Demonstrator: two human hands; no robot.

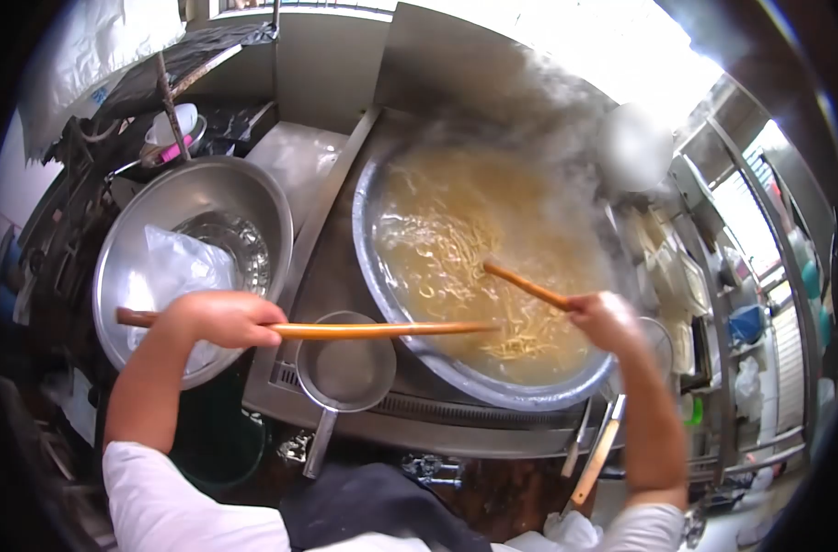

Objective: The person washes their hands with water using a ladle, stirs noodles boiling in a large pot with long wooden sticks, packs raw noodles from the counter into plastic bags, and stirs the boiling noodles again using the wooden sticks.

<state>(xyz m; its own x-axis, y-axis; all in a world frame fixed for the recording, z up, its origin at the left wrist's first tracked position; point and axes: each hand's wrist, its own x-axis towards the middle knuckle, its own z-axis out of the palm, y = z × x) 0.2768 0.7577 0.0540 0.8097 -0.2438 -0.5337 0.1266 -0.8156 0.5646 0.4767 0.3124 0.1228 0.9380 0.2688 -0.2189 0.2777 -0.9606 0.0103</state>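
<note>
My left hand (224,318) is closed around a long wooden stick (373,329), which lies level across the view with its tip over the near part of a large round pot (511,396). A second wooden stick (534,288) is gripped by my right hand (605,320) above the pot's right side, its tip reaching down to the noodles. Pale noodles (456,247) float in cloudy yellowish liquid, and steam rises from the far side.
Left of the pot stands a metal basin (115,267) holding a plastic bag (184,267) and clear liquid. A handled strainer (345,373) rests at the counter's front. Wooden-handled tools (596,463) lean near the front right. Shelves (750,304) stand at the right.
</note>
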